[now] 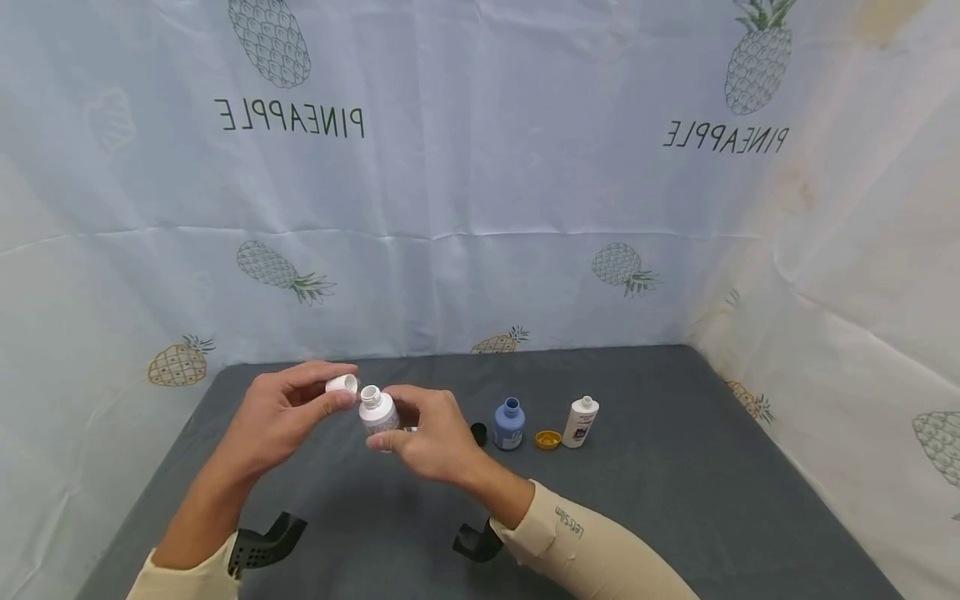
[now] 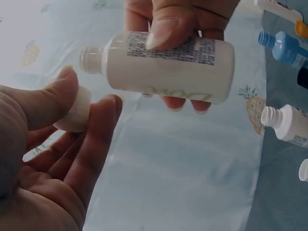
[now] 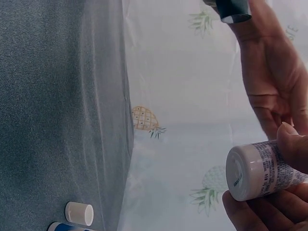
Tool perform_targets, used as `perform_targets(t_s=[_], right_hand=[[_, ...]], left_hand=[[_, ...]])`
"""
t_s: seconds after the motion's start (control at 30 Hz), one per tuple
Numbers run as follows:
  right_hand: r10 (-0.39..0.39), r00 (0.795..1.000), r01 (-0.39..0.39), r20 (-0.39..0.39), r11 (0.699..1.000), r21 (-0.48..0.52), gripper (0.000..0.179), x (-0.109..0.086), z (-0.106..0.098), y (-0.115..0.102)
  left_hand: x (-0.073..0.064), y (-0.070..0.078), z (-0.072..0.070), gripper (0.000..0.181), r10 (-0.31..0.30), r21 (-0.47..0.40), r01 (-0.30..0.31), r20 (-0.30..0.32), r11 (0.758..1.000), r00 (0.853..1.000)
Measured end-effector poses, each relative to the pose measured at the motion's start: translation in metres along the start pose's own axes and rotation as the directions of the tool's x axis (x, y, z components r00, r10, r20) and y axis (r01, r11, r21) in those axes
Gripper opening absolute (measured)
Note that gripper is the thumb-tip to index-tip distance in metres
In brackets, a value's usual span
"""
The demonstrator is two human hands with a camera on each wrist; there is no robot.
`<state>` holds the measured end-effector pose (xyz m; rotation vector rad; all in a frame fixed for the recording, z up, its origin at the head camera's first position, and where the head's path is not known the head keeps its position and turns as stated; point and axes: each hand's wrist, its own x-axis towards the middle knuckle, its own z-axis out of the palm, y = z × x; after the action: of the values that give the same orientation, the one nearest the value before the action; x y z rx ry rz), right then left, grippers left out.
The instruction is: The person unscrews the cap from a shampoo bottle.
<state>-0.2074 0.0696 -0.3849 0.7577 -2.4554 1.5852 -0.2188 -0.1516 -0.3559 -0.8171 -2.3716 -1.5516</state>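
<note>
My left hand (image 1: 273, 412) pinches a white screw cap (image 1: 342, 384) between thumb and fingers, its hollow side facing the bottle. In my right hand (image 1: 438, 429) is a white bottle (image 1: 377, 412), gripped round its body, with the threaded neck uncovered. Cap and neck are close together but apart. The left wrist view shows the bottle (image 2: 168, 72) lying across the picture, with printed small text and a gold "Dove" on its side. Its round base (image 3: 239, 175) faces the camera in the right wrist view.
Beyond my right hand stand an uncapped blue bottle (image 1: 509, 423) and an uncapped white bottle (image 1: 581, 421). An orange cap (image 1: 548, 439) and a dark cap (image 1: 478, 433) lie beside them. Another white bottle (image 2: 284, 124) and a white cap (image 3: 79, 213) are on the grey cloth (image 1: 637, 500). Pineapple-print curtains (image 1: 480, 183) surround the table.
</note>
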Motion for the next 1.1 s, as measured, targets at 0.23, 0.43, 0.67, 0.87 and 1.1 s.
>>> perform_targets(t_s=[0.23, 0.43, 0.67, 0.87, 1.1], right_hand=[[0.021, 1.000, -0.021, 0.010, 0.999, 0.028, 0.039, 0.001, 0.006, 0.001], [0.007, 1.000, -0.006, -0.016, 1.000, 0.005, 0.041, 0.004, 0.012, 0.002], [0.038, 0.999, -0.038, -0.020, 0.999, 0.016, 0.040, 0.008, 0.024, 0.006], [0.086, 0.996, -0.086, 0.002, 0.996, 0.027, 0.040, 0.011, 0.037, 0.014], [0.139, 0.990, -0.138, 0.013, 0.990, -0.014, 0.039, 0.015, 0.052, 0.027]], left_hand=[[-0.007, -0.009, 0.000, 0.031, -0.040, 0.061, 0.042, -0.029, 0.997, 0.999], [-0.011, -0.021, 0.000, 0.032, -0.054, 0.015, 0.055, -0.066, 0.998, 0.996], [-0.019, -0.038, -0.003, 0.026, -0.098, -0.115, 0.093, -0.035, 0.989, 0.995], [-0.027, -0.058, -0.009, 0.029, -0.112, -0.122, 0.110, -0.004, 0.986, 0.994], [-0.033, -0.080, -0.012, 0.030, -0.198, 0.058, 0.195, 0.039, 0.979, 0.979]])
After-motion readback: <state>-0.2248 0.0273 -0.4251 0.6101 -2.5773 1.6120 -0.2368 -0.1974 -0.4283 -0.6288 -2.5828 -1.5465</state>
